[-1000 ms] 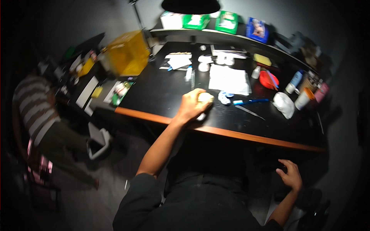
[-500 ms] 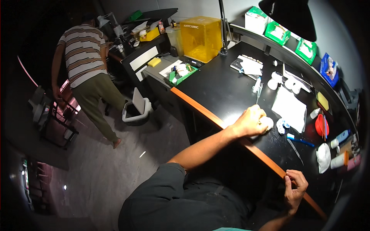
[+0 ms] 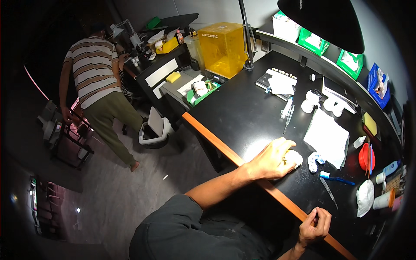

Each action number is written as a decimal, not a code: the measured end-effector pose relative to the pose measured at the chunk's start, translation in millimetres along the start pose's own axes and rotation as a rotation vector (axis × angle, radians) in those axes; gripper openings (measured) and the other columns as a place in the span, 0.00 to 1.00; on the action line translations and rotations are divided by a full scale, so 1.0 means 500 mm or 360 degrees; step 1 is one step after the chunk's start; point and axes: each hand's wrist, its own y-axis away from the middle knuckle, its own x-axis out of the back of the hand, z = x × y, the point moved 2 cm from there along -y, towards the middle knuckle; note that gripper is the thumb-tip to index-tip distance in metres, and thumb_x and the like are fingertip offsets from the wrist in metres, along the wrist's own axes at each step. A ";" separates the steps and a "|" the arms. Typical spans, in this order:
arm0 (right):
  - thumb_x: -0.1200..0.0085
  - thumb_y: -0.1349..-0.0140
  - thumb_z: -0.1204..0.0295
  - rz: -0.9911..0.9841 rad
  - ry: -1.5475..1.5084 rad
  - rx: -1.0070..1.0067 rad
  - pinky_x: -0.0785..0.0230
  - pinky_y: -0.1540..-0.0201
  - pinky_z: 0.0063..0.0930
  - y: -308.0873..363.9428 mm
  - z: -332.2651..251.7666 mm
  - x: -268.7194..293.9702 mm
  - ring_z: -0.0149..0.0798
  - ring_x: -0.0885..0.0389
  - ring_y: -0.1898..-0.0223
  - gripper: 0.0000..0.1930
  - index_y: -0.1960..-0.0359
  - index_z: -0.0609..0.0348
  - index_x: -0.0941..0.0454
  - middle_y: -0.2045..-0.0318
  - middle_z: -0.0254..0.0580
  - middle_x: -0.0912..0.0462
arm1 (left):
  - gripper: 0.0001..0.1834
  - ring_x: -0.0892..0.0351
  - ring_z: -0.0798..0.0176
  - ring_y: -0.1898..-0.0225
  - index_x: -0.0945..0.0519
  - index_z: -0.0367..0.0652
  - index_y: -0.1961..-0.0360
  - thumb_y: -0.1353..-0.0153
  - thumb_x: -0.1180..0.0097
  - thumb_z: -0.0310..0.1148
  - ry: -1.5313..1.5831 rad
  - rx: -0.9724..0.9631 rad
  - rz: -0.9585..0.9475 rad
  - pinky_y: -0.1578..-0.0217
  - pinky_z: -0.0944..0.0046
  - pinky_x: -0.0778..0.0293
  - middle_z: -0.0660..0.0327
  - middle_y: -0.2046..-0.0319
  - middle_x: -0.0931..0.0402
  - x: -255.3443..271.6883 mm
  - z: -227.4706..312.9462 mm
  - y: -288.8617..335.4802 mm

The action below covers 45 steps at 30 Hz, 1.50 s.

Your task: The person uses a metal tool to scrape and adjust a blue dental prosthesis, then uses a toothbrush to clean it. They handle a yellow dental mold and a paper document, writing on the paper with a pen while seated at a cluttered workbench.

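Head view: over the black counter [image 3: 234,110], toward 4 o'clock from the picture's centre, the left hand [image 3: 273,160] is clamped on a pale lump [image 3: 293,160]. Counting from that lump, a crumpled blue-and-white wad [image 3: 315,161] lies just beside it at 3 o'clock, a white sheet [image 3: 327,138] at 2, a blue brush [image 3: 340,178] at 4 and a thin metal tool [image 3: 329,194] between 4 and 5. At 5 o'clock the right hand [image 3: 316,225] is by the orange edge [image 3: 282,200], fingers bent; whether its tips meet, I cannot tell
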 end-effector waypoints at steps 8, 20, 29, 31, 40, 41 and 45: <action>0.40 0.44 0.83 0.0074 -0.0047 0.0006 0.25 0.67 0.39 -0.014 -0.004 -0.001 0.50 0.17 0.69 0.03 0.69 0.64 0.18 0.70 0.47 0.17 | 0.18 0.17 0.56 0.62 0.17 0.37 0.48 0.41 0.34 0.28 0.0170 0.0157 0.0139 0.62 0.59 0.20 0.50 0.58 0.21 0.017 0.021 -0.024; 0.39 0.49 0.78 0.0091 0.0166 -0.0033 0.27 0.71 0.33 -0.020 -0.004 0.032 0.40 0.17 0.73 0.03 0.72 0.57 0.18 0.72 0.36 0.18 | 0.27 0.17 0.56 0.50 0.18 0.38 0.45 0.43 0.27 0.40 -0.0250 -0.0146 0.0163 0.49 0.59 0.21 0.51 0.48 0.17 -0.001 -0.048 -0.425; 0.43 0.52 0.72 0.0091 0.0314 -0.0063 0.32 0.74 0.32 -0.016 -0.006 0.024 0.38 0.20 0.76 0.03 0.76 0.55 0.20 0.74 0.35 0.20 | 0.81 0.50 0.30 0.24 0.66 0.31 0.22 0.58 0.19 0.61 -0.0340 0.0213 0.0328 0.24 0.45 0.47 0.24 0.28 0.54 -0.250 0.021 -0.744; 0.44 0.52 0.72 0.0067 0.0337 -0.0063 0.34 0.75 0.31 -0.021 -0.009 0.023 0.37 0.21 0.77 0.03 0.76 0.55 0.19 0.74 0.34 0.19 | 0.76 0.38 0.34 0.32 0.61 0.35 0.23 0.59 0.16 0.49 -0.0363 0.0265 0.0547 0.31 0.45 0.38 0.31 0.35 0.42 -0.284 0.019 -0.776; 0.46 0.54 0.70 0.0118 0.0393 -0.0046 0.39 0.75 0.29 -0.007 0.008 0.015 0.33 0.24 0.78 0.04 0.77 0.53 0.19 0.74 0.31 0.20 | 0.73 0.30 0.42 0.43 0.55 0.34 0.23 0.62 0.16 0.46 -0.0407 0.0187 0.0735 0.40 0.46 0.33 0.43 0.45 0.33 -0.431 0.094 -0.778; 0.46 0.54 0.70 0.0114 0.0387 -0.0040 0.39 0.75 0.29 -0.006 0.008 0.017 0.33 0.24 0.78 0.04 0.77 0.53 0.19 0.74 0.31 0.20 | 0.73 0.30 0.43 0.43 0.55 0.33 0.23 0.62 0.16 0.46 -0.0413 0.0175 0.0728 0.40 0.46 0.34 0.43 0.44 0.33 -0.435 0.100 -0.779; 0.46 0.53 0.70 0.0076 0.0404 -0.0054 0.37 0.73 0.31 -0.001 0.008 0.019 0.34 0.23 0.77 0.05 0.77 0.54 0.19 0.75 0.32 0.20 | 0.73 0.28 0.41 0.44 0.56 0.33 0.24 0.61 0.17 0.45 -0.0392 0.0194 0.0667 0.41 0.48 0.28 0.40 0.45 0.34 -0.459 0.130 -0.771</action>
